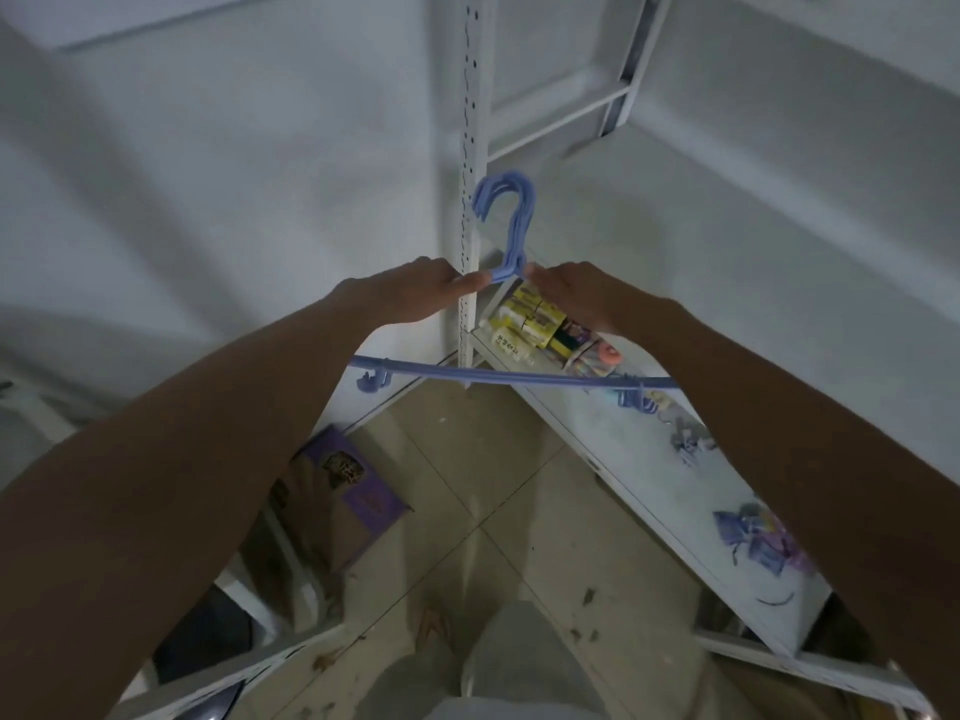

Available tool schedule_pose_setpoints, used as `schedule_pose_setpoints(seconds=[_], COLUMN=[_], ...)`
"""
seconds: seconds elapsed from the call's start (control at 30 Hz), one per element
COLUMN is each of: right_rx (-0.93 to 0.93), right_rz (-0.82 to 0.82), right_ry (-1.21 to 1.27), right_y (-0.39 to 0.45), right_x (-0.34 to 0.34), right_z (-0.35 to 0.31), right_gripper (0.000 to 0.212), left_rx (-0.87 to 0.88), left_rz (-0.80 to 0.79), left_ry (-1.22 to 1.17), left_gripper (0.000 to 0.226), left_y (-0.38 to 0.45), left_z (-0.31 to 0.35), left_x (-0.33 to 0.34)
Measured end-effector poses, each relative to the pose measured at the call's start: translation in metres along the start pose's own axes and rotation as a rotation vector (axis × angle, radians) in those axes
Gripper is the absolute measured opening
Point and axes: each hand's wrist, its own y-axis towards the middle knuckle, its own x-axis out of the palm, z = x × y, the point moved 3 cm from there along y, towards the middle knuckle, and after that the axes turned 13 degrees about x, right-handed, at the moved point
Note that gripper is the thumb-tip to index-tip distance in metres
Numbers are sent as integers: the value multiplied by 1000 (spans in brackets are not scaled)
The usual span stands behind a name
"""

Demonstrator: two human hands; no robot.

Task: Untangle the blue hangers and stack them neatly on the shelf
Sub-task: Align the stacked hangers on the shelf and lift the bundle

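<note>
A bundle of blue plastic hangers (pixel 511 226) is held up in front of me, hooks aligned and pointing up in front of a white perforated shelf post (pixel 470 148). My left hand (pixel 415 291) grips the left shoulder of the bundle just below the hooks. On the opposite shoulder, my right hand (pixel 582 293) holds the bundle. The hangers' bottom bar (pixel 498 375) runs across below my forearms, with small clips at both ends. White shelves (pixel 727 283) stand to the left and right of the post.
A lower shelf (pixel 613 439) on the right carries yellow boxes (pixel 530 314), small packets and bags. A purple box (pixel 358 485) leans on the tiled floor (pixel 493 511) to the left. Debris is scattered on the floor by my legs.
</note>
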Motion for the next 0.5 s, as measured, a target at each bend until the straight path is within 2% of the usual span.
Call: schedule_pose_setpoints(seconds=[0.17, 0.3, 0.5], right_rx=[35, 34, 50], right_rz=[-51, -82, -37], right_ry=[24, 32, 94], right_y=[32, 70, 119], right_x=[-1, -6, -48], right_z=[14, 21, 37], right_gripper=[74, 78, 70], left_rx=[6, -10, -9], left_rz=[-73, -97, -109], left_ry=[-29, -37, -5], left_gripper=[79, 80, 76], left_y=[39, 72, 141], left_z=[-19, -37, -32], left_x=[5, 1, -34])
